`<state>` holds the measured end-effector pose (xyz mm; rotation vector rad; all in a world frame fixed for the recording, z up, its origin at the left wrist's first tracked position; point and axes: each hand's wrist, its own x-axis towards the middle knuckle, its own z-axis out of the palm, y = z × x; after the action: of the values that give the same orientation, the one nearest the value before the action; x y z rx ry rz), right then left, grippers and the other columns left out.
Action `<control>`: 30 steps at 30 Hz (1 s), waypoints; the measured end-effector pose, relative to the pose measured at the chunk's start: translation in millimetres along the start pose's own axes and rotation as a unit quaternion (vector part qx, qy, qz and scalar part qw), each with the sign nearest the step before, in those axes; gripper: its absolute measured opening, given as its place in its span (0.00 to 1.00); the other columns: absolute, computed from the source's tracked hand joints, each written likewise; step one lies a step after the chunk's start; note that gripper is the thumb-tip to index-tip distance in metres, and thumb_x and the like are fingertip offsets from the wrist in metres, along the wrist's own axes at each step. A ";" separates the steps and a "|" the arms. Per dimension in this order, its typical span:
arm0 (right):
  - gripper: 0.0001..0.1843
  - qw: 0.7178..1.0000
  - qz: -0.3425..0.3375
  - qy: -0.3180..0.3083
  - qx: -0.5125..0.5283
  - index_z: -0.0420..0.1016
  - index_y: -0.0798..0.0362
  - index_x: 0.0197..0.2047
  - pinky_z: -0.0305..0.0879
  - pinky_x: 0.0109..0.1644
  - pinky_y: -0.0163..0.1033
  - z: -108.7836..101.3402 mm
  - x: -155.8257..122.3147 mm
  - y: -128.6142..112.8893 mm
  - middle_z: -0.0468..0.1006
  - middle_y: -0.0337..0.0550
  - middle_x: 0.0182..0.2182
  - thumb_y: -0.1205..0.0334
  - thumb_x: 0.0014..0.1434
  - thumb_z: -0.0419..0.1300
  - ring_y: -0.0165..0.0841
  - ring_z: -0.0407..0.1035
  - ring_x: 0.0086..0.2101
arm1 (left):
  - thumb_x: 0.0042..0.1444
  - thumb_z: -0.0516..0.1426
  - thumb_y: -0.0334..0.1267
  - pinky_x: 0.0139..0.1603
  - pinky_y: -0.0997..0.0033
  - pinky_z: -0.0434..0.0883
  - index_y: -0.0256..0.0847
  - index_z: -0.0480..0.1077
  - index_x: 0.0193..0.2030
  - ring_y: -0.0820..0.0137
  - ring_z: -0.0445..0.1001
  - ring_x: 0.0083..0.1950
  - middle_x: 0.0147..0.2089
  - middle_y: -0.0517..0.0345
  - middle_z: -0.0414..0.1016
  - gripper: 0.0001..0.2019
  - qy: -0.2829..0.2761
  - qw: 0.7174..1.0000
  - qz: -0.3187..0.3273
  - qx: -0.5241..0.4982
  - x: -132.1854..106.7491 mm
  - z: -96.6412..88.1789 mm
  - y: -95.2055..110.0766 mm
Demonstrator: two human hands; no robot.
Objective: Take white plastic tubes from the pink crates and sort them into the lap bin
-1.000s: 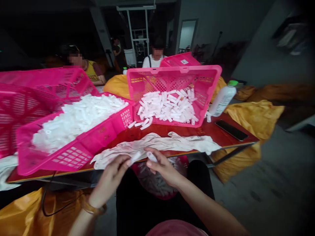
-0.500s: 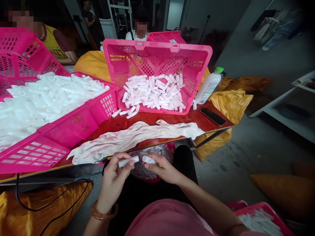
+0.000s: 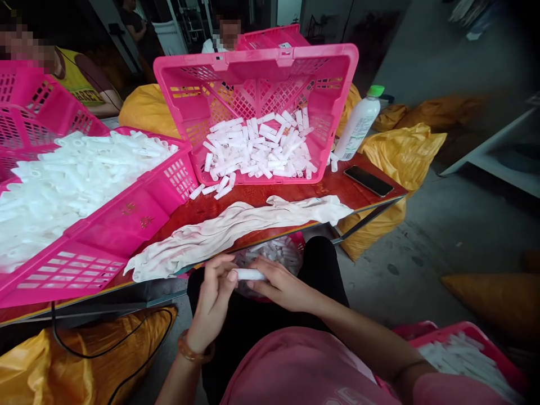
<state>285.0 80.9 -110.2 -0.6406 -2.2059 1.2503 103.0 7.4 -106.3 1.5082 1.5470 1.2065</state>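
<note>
Over my lap, my left hand (image 3: 218, 281) and my right hand (image 3: 276, 281) meet at a short white plastic tube (image 3: 250, 274), held nearly level between them. My right fingers and thumb are closed round its right end. At its left end my left thumb and fingers pinch, and they hide that end. Whether it is one tube or two fitted together, I cannot tell. Just beyond my hands, a crumpled white cloth (image 3: 236, 228) lies along the front edge of the red table (image 3: 206, 205). Under that edge stands a container of white pieces (image 3: 280, 253).
A tilted pink crate (image 3: 257, 59) holds loose white tubes; several lie before it. Another pink crate (image 3: 105, 236), at left, is heaped with tubes. A bottle (image 3: 358, 126) and a phone (image 3: 368, 180) are at right. Yellow sacks (image 3: 400, 152) surround the table. Other people sit beyond.
My hands have come together. Two separate tubes, one in each hand, showed before; now a single white length shows between them. The view has shifted slightly.
</note>
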 end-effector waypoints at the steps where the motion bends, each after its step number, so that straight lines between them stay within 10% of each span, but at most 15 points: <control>1: 0.07 1.000 0.010 -0.019 0.019 0.70 0.53 0.46 0.64 0.43 0.35 -2.8 -0.9 -0.5 0.71 0.41 0.38 0.60 0.68 0.55 0.31 0.67 0.37 | 0.67 0.52 0.41 0.43 0.71 0.70 0.44 0.64 0.55 0.69 0.73 0.41 0.42 0.56 0.72 0.12 0.001 1.000 0.006 0.004 0.7 -5.2 -2.6; 5: 0.09 0.994 0.035 -0.073 0.069 0.69 0.53 0.47 0.60 0.32 0.30 -3.6 -3.9 -1.8 0.70 0.36 0.31 0.58 0.68 0.55 0.27 0.65 0.29 | 0.62 0.59 0.38 0.40 0.73 0.70 0.42 0.70 0.45 0.71 0.73 0.38 0.39 0.58 0.73 0.07 0.012 0.999 0.032 0.041 2.2 -18.0 -9.9; 10: 0.10 0.994 -0.028 0.024 -0.102 0.67 0.54 0.52 0.65 0.41 0.34 11.2 -3.6 3.4 0.76 0.44 0.40 0.63 0.69 0.50 0.32 0.70 0.37 | 0.63 0.58 0.39 0.32 0.75 0.66 0.40 0.71 0.34 0.75 0.68 0.27 0.28 0.63 0.70 0.08 0.059 0.998 0.015 0.024 2.5 -9.9 -5.3; 16: 0.16 0.907 -0.099 0.111 -0.394 0.67 0.57 0.57 0.64 0.39 0.40 18.1 -2.2 26.3 0.76 0.47 0.35 0.67 0.70 0.47 0.37 0.70 0.36 | 0.65 0.55 0.45 0.23 0.74 0.54 0.39 0.61 0.22 0.77 0.55 0.21 0.20 0.64 0.58 0.20 0.053 0.988 -0.113 -0.086 6.0 10.5 10.7; 25: 0.21 0.924 -0.026 0.027 -0.380 0.63 0.55 0.63 0.64 0.41 0.43 15.7 -9.3 50.2 0.75 0.51 0.37 0.65 0.72 0.42 0.39 0.69 0.39 | 0.52 0.63 0.51 0.18 0.77 0.44 0.40 0.60 0.22 0.81 0.46 0.16 0.16 0.70 0.53 0.21 0.061 0.925 -0.270 -0.262 25.3 47.0 -15.9; 30: 0.17 0.930 0.001 -0.038 -0.365 0.66 0.57 0.58 0.65 0.39 0.37 7.4 -9.9 66.3 0.76 0.51 0.42 0.65 0.70 0.47 0.36 0.70 0.39 | 0.59 0.56 0.56 0.21 0.76 0.54 0.39 0.64 0.25 0.77 0.58 0.20 0.20 0.64 0.62 0.22 0.090 0.937 -0.237 -0.242 9.0 77.6 -26.9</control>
<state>297.4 100.7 -173.5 -0.8679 -2.7277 0.4132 162.9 31.7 -157.9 0.6742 1.4671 1.3257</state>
